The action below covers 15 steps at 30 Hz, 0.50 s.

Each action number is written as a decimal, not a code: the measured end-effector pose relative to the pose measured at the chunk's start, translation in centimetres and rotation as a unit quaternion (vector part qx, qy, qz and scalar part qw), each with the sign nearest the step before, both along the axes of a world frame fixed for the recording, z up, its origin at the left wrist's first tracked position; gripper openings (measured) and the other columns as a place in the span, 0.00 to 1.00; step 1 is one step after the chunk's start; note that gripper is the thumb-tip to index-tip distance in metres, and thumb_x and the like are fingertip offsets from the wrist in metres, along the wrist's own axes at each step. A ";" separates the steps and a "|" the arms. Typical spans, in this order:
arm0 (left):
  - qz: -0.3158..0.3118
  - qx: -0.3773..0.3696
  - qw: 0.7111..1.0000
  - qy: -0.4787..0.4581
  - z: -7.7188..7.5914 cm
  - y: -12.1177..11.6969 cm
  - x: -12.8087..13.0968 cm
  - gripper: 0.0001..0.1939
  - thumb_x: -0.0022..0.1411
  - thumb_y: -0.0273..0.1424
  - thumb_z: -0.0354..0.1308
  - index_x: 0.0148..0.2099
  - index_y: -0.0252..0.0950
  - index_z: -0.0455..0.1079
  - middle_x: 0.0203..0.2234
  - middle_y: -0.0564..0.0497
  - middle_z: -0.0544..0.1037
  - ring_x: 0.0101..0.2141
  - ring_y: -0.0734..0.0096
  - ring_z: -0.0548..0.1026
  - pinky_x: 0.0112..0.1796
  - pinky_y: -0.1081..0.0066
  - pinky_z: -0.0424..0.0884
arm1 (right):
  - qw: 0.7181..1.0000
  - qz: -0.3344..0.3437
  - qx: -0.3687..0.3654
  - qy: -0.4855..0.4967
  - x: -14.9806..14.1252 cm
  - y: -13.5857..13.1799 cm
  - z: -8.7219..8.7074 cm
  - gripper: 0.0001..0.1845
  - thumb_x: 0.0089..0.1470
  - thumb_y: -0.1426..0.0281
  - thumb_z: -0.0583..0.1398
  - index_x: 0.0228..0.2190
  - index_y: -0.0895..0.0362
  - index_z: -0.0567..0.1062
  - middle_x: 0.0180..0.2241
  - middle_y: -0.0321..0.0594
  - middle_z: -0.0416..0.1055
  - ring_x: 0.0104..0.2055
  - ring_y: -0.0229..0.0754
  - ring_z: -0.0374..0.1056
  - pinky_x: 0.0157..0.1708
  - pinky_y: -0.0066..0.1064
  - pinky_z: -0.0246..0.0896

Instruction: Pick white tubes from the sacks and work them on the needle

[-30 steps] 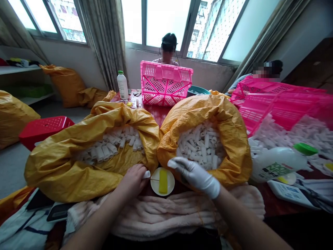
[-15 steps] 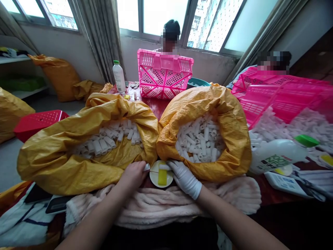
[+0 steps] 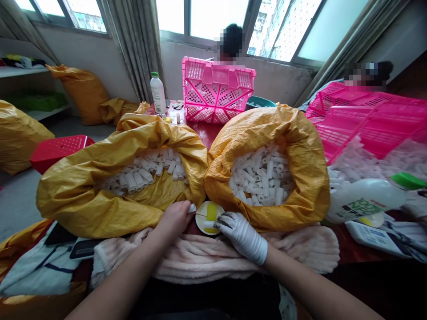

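My bare left hand (image 3: 175,218) is closed around a short white tube (image 3: 192,208), whose end sticks out past the fingers. A thin stick reaches from beside it over a small round white dish (image 3: 201,225). On the dish lies a yellow strip (image 3: 211,210). My right hand (image 3: 238,233), in a white glove with darkened fingertips, pinches another white tube (image 3: 210,224) across the near part of the strip. Beyond my hands two yellow sacks stand open: the left sack (image 3: 80,211) and the right sack (image 3: 312,169) both contain many white tubes (image 3: 265,178).
Pink baskets (image 3: 218,89) stand at the back and right, with people behind them. A white bottle with a green cap (image 3: 363,200) lies at the right by a heap of white pieces. A fluffy cloth (image 3: 200,258) lines the near edge. A red stool (image 3: 58,149) is left.
The right hand has brought its tube from the far end of the yellow strip to its near end. My left hand keeps its tube. The whole view has shifted slightly.
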<state>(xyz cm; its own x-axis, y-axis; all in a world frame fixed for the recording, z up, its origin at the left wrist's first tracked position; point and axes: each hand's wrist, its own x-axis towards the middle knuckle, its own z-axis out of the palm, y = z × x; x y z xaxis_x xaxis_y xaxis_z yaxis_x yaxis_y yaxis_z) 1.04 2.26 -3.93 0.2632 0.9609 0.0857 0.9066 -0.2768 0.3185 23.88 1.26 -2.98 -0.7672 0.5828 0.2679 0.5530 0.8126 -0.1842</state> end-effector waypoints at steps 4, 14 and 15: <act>0.008 0.011 1.000 0.007 0.2 -0.2 0.1 0.10 0.59 0.36 0.47 0.34 0.35 0.64 0.31 0.47 0.71 0.34 0.66 0.68 0.36 0.69 0.62 | 0.987 0.043 -0.091 0.124 -0.7 -0.7 0.1 0.13 0.55 0.71 0.52 0.42 0.50 0.70 0.36 0.38 0.72 0.37 0.37 0.67 0.37 0.30 0.65; -0.070 -0.055 0.986 -0.139 3.1 -2.2 0.7 0.11 0.58 0.40 0.48 0.34 0.37 0.62 0.26 0.53 0.70 0.29 0.72 0.67 0.30 0.74 0.61 | 0.895 -0.028 -0.166 0.414 -2.5 -0.1 3.1 0.16 0.52 0.78 0.53 0.42 0.50 0.65 0.43 0.39 0.64 0.47 0.39 0.63 0.48 0.35 0.60; -0.073 -0.082 0.981 -0.159 3.4 -2.4 0.8 0.12 0.57 0.41 0.48 0.34 0.37 0.62 0.25 0.54 0.69 0.27 0.73 0.67 0.29 0.75 0.60 | 0.912 -0.001 -0.158 0.379 -2.2 -0.1 3.8 0.17 0.52 0.78 0.54 0.42 0.50 0.65 0.43 0.39 0.64 0.47 0.39 0.62 0.48 0.35 0.60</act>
